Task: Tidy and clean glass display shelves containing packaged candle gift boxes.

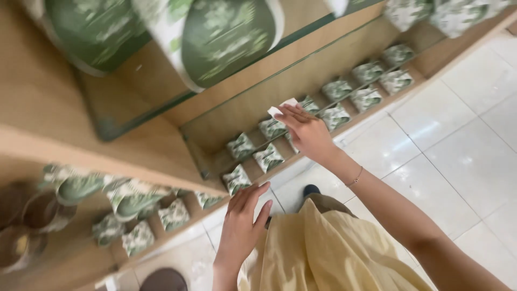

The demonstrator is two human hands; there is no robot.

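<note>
Right hand (307,132) pinching one white cloth (282,106) — left hand (242,226) open, empty, near patterned packets (268,157).

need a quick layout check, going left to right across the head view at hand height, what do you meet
brown jars → green-patterned packs on the lower left shelf → left hand → right hand holding a white cloth → far packs in the glass case → white tiled floor

White cloth (283,106) pressed flat against glass pane (301,81), directly above row of green-patterned packets (269,157).
</note>
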